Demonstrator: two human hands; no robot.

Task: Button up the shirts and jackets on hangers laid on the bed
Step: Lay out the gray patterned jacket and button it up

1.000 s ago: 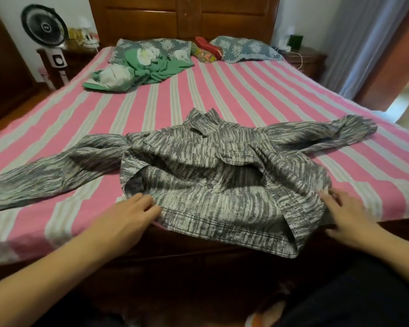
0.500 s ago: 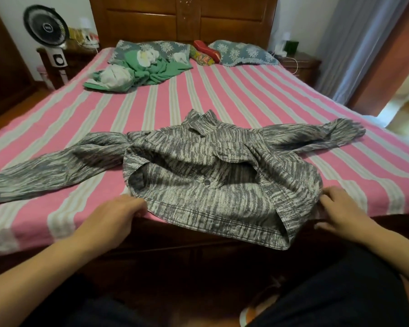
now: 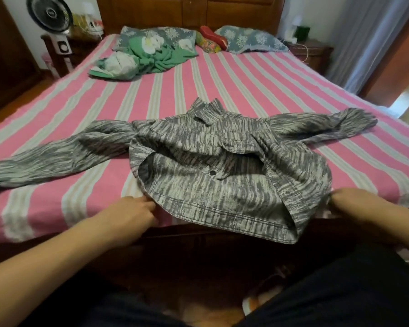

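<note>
Jacket (image 3: 224,171) lies flat at near edge of bed (image 3: 246,81), hem overhanging, front w/ one snap visible, open. Left hand (image 3: 130,215) & right hand (image 3: 354,204) each pinch hem corner, straightening step. Next prob.: align front plackets, press snaps.

Wooden headboard (image 3: 189,10), nightstands, grey curtain (image 3: 364,38).

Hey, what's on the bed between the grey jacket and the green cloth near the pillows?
Nothing lies there: in the head view only bare pink-striped bed cover runs from the grey jacket collar up to the green cloth.
</note>
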